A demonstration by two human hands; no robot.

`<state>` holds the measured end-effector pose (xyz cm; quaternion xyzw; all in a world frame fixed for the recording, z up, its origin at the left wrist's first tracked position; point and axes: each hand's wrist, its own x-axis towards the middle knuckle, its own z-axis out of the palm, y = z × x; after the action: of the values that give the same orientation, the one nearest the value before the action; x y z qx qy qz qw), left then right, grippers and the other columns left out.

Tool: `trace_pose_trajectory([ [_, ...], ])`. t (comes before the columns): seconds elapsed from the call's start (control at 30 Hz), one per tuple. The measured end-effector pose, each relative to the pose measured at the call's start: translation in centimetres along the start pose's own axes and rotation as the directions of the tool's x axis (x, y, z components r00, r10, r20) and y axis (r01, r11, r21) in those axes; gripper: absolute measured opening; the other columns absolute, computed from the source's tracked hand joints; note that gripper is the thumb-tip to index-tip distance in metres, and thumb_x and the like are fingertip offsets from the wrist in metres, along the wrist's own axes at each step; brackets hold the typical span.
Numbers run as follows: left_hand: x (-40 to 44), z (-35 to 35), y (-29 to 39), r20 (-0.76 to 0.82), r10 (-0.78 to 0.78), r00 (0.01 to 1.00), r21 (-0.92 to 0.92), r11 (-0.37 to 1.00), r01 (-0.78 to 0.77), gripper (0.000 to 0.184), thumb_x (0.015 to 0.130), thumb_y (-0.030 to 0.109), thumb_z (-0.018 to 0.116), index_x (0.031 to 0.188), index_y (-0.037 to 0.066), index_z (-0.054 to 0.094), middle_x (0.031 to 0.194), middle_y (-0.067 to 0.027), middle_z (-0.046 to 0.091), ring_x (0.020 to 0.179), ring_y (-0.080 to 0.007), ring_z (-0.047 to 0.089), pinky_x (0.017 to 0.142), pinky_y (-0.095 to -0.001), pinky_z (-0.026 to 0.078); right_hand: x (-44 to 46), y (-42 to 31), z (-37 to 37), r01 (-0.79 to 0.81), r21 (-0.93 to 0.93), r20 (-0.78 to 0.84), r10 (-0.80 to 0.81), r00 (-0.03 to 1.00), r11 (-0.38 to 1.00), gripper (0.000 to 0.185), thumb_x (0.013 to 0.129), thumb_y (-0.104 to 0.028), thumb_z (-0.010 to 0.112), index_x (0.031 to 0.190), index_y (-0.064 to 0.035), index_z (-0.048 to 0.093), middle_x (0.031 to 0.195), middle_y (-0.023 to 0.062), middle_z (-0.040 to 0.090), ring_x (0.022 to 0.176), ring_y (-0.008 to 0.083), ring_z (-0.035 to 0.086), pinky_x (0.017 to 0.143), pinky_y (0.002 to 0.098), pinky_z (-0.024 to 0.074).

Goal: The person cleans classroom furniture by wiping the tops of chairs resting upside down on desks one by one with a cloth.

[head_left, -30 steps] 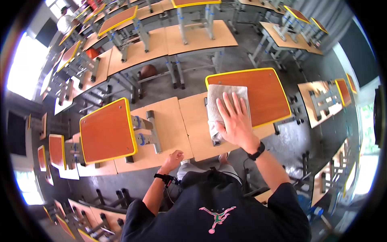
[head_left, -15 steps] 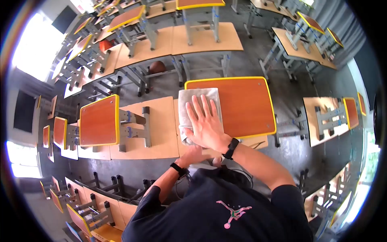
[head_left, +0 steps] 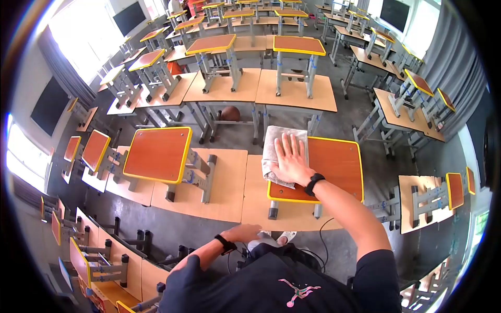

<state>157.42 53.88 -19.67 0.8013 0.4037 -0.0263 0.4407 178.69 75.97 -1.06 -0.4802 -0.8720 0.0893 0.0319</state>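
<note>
Pressing cloth (head_left: 269, 151) beneath our right hand (head_left: 293, 163), fingers (head_left: 286, 146) spread flat, gripping nothing; stool top (head_left: 336, 161) part-covered, uncovered right of fingers; left hand's (head_left: 245, 233) opening, hold unclear.

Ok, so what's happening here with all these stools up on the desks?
A person's right hand is spread flat on a folded grey cloth, over the left side of a stool's brown, yellow-edged seat. That stool stands on a desk. The left hand is low, by the desk's near edge.
</note>
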Motion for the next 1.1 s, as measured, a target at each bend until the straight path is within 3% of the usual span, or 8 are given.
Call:
trace_pose_trajectory([
  [0.23, -10.8, -4.8, 4.4, -0.465, -0.210, 0.860, -0.123, 0.977, 0.172, 0.040, 0.096, 0.027, 0.066, 0.128, 0.004, 0.061, 0.119, -0.0189, 0.070, 0.110, -0.0378, 0.067, 0.092, -0.0454, 0.054, -7.5, -1.9, 0.9, 0.058, -0.047, -0.119, -0.063, 0.991, 0.997, 0.083, 0.097, -0.050, 0.050, 0.158, 0.0019, 0.026, 0.164, 0.0313, 0.016, 0.152, 0.0515, 0.011, 0.122, 0.0647, 0.0090],
  [0.43, -12.1, -9.9, 8.8, -0.463, -0.224, 0.858, -0.055, 0.973, 0.224, 0.037, 0.092, 0.020, 0.069, 0.124, 0.003, 0.061, 0.108, -0.0184, 0.072, 0.101, -0.0384, 0.068, 0.087, -0.0461, 0.055, -10.1, -2.4, 0.1, 0.109, -0.045, -0.202, -0.116, 0.972, 0.993, 0.080, 0.096, -0.047, 0.056, 0.156, 0.0007, 0.032, 0.163, 0.0309, 0.022, 0.151, 0.0514, 0.017, 0.121, 0.0649, 0.0135],
  [0.57, -7.3, -15.0, 14.7, -0.680, 0.179, 0.711, 0.052, 0.979, -0.197, 0.035, 0.090, 0.009, 0.068, 0.124, 0.003, 0.063, 0.122, -0.0193, 0.068, 0.108, -0.0387, 0.066, 0.092, -0.0438, 0.054, -9.4, -3.0, 0.3, 0.049, -0.028, -0.208, -0.054, 0.977, 0.998, 0.080, 0.095, -0.047, 0.058, 0.156, -0.0004, 0.033, 0.163, 0.0294, 0.022, 0.151, 0.0502, 0.017, 0.121, 0.0642, 0.0133],
  [0.73, 1.5, -18.7, 16.8, -0.772, 0.437, 0.463, 0.351, 0.899, -0.263, 0.050, 0.089, 0.013, 0.069, 0.134, -0.002, 0.054, 0.149, -0.0259, 0.047, 0.139, -0.0440, 0.044, 0.112, -0.0492, 0.041, -9.3, -2.0, 0.5, 0.078, 0.121, -0.193, -0.054, 0.980, 0.990, 0.083, 0.089, -0.038, 0.065, 0.156, -0.0028, 0.033, 0.164, 0.0238, 0.023, 0.153, 0.0474, 0.014, 0.122, 0.0619, 0.0093],
  [0.8, 3.9, -18.8, 17.0, -0.758, 0.380, 0.530, 0.325, 0.925, -0.199, 0.058, 0.091, 0.022, 0.069, 0.139, -0.004, 0.049, 0.150, -0.0278, 0.045, 0.142, -0.0437, 0.041, 0.115, -0.0503, 0.036, -9.5, -0.9, -0.8, 0.159, 0.457, -0.223, -0.061, 0.973, 0.875, 0.073, 0.085, -0.020, 0.069, 0.151, -0.0059, 0.042, 0.160, 0.0212, 0.034, 0.151, 0.0446, 0.024, 0.123, 0.0562, 0.0185],
  [0.93, 6.3, -18.8, 16.4, -0.599, 0.316, 0.736, 0.521, 0.852, 0.058, 0.086, 0.090, 0.049, 0.067, 0.145, -0.011, 0.041, 0.153, -0.0303, 0.040, 0.147, -0.0424, 0.034, 0.122, -0.0507, 0.025, -14.1, 3.7, -5.4, 0.086, 0.582, -0.269, 0.092, 0.959, 0.809, 0.048, 0.089, -0.006, 0.064, 0.137, -0.0042, 0.057, 0.142, 0.0164, 0.058, 0.140, 0.0339, 0.047, 0.116, 0.0423, 0.0388],
  [1.03, 5.4, -21.7, 18.0, -0.486, 0.210, 0.848, 0.508, 0.858, 0.079, 0.093, 0.086, 0.054, 0.070, 0.145, -0.011, 0.041, 0.155, -0.0292, 0.038, 0.148, -0.0411, 0.031, 0.122, -0.0516, 0.023, -18.7, 10.2, -6.4, -0.002, 0.666, -0.389, 0.349, 0.853, 0.746, 0.030, 0.095, -0.009, 0.062, 0.124, -0.0023, 0.064, 0.134, 0.0130, 0.064, 0.126, 0.0281, 0.060, 0.108, 0.0375, 0.0453],
  [1.1, 6.0, -22.7, 18.2, -0.393, 0.097, 0.915, 0.464, 0.879, 0.106, 0.097, 0.083, 0.056, 0.072, 0.145, -0.011, 0.040, 0.156, -0.0288, 0.037, 0.149, -0.0406, 0.030, 0.123, -0.0523, 0.022, -20.9, 15.0, -4.2, -0.021, 0.890, -0.290, 0.602, 0.744, 0.455, 0.031, 0.103, -0.016, 0.056, 0.130, -0.0001, 0.059, 0.134, 0.0139, 0.063, 0.124, 0.0236, 0.060, 0.106, 0.0344, 0.0456],
])
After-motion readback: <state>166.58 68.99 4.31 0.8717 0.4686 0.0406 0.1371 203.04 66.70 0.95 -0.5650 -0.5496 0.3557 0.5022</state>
